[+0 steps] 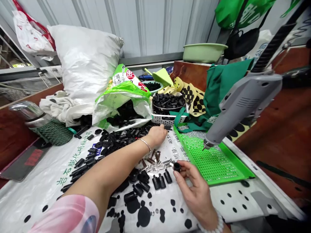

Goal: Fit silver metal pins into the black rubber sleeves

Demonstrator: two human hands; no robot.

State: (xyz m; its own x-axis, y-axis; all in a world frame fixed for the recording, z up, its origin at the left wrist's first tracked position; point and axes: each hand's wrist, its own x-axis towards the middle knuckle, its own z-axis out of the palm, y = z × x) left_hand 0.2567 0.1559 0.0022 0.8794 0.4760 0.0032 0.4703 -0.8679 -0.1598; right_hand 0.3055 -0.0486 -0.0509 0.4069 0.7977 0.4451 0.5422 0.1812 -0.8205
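My right hand (194, 184) pinches a short hollow black plastic sleeve (177, 167) between thumb and fingers, its round opening facing up. My left hand (158, 135) stretches across the table, fingers curled down at a small group of thin black pieces (168, 128) before the white basket; what its fingertips hold is hidden. Below it lies a scatter of flat metal strips (156, 165). Several black cylinders with narrow tips, one a black cylinder (167, 176), stand near my right hand. A heap of black plastic parts (116, 140) spreads under and beyond my left forearm.
A grey electric screwdriver (239, 105) hangs over a green perforated tray (218, 161) holding small metal pieces. Behind are a white basket (162, 120), an open plastic bag (100, 113) of black parts and a white sack (85, 61). A flask (52, 129) stands left.
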